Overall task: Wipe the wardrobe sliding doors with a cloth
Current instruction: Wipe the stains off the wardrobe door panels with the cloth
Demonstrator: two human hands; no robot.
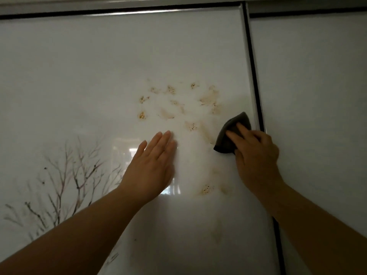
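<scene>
A glossy white sliding door (119,62) fills the view, with a printed bare tree (65,175) at its lower left. Brown smeared stains (178,102) spot the panel's middle, and one more stain (206,189) sits lower down. My right hand (256,153) presses a folded dark grey cloth (230,132) flat on the door, right of the stains and close to the frame edge. My left hand (153,165) lies flat on the glass with fingers together, just below the stains, holding nothing.
A dark vertical frame strip (256,92) divides this panel from a second white door (317,96) on the right. The top rail (119,8) of the wardrobe runs across the upper edge.
</scene>
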